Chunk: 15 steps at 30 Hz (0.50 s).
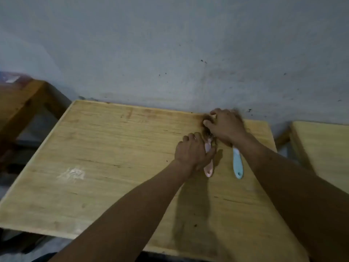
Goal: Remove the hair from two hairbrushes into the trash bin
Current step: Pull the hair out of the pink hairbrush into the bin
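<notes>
Against the far edge of a pale, scuffed wooden table [117, 157] set flush to a stained grey wall [170, 53], a person works at a pink plastic hairbrush [208, 148]: the left hand [192, 152] is closed around its handle, pinning it to the tabletop, while the right hand [226, 125] pinches a dark clump of tangled hair [205, 121] at the brush head, fingers curled on the strands. A second hairbrush with a light-blue plastic handle [237, 163] lies just beside it, its head hidden under the right wrist. No trash bin is in view, so the hair has yet to reach it. The likely trouble is loose strands tearing away and scattering over the table, or slipping into the gap at the wall, if the pull is too sharp; the right forearm could also nudge the blue brush. Open room lies to the left and toward the near edge; the wall blocks any pull straight ahead.
</notes>
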{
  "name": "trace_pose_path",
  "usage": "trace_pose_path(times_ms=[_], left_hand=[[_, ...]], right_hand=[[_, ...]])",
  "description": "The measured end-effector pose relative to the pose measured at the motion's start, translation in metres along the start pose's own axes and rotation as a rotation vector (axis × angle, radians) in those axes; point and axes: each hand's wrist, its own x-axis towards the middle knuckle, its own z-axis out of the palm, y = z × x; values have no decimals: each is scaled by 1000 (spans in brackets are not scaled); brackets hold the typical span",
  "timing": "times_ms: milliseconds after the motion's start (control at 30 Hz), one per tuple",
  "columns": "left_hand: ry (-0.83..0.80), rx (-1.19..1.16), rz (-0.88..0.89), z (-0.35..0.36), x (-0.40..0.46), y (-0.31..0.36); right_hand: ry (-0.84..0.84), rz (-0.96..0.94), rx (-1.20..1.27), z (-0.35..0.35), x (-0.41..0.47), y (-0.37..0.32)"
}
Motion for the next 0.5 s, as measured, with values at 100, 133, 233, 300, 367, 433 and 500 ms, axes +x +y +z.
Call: trace_pose_path(times_ms=[100,133,233,300,367,433,500], left_hand=[[35,42,25,20,4,-4],[46,33,43,24,3,-5],[126,-14,92,35,3,-11],[177,-40,121,37,1,-17],[186,-100,146,34,-6,-21],[212,-169,151,29,-17,-28],[244,-219,130,27,-32,-38]], right_hand=[[-1,30,-9,11,10,0],[-15,39,-16,11,10,-2],[-25,37,-16,20,17,-5],[-20,49,-12,22,17,-10],[3,49,-1,23,14,-17],[51,42,-3,22,7,-26],[81,43,26,20,-6,-37]])
